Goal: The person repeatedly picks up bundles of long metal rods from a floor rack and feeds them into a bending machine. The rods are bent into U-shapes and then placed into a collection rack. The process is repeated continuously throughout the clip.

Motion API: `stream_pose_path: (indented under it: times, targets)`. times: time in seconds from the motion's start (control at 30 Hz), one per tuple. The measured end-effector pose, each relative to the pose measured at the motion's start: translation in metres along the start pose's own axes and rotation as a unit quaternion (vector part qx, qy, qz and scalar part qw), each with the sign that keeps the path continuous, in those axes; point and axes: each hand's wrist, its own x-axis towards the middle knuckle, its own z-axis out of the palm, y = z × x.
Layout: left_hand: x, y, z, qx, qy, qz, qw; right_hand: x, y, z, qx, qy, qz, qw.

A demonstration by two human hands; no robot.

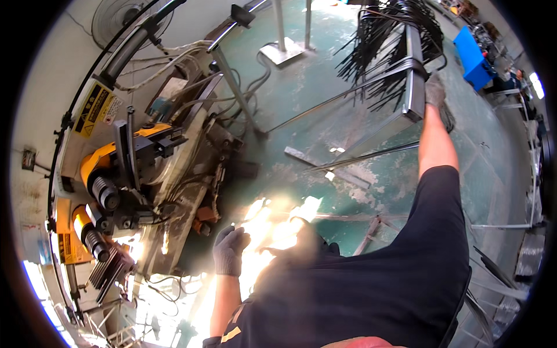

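Note:
My right arm reaches far forward, and my right hand [435, 91], in a grey glove, is at the right side of an upright metal post [414, 87]. A bundle of thin black rods [383, 49] hangs around that post, tied with dark bands. The hand's fingers look curled beside the post and rods, but what they grip is hidden. My left hand [230, 250], also in a grey glove, is raised near my body at the lower middle. Its fingers are curled in, with nothing seen in them; glare washes out its right side.
At left stands a machine with orange and black parts [98, 165] and a worn metal bed [174, 185]. A flat metal bar [325, 166] lies on the green floor [301, 98]. A blue bin [471, 58] is at far right, and a fan [125, 20] at upper left.

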Motion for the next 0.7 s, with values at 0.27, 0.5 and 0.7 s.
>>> stream_pose_path:
  times: [0.27, 0.5, 0.7]
  targets:
    - [-0.029, -0.053, -0.061, -0.078, 0.06, 0.013, 0.995, -0.024, -0.04, 0.091, -0.068, 0.045, -0.263, 0.961]
    - [-0.112, -0.108, -0.161, -0.181, 0.218, 0.029, 0.959, -0.478, -0.012, 0.128, -0.225, -0.482, -0.425, 0.732]
    - [-0.234, -0.152, -0.279, -0.259, 0.32, 0.086, 0.908, -0.787, -0.209, -0.032, 0.041, -0.655, -0.533, 0.534]
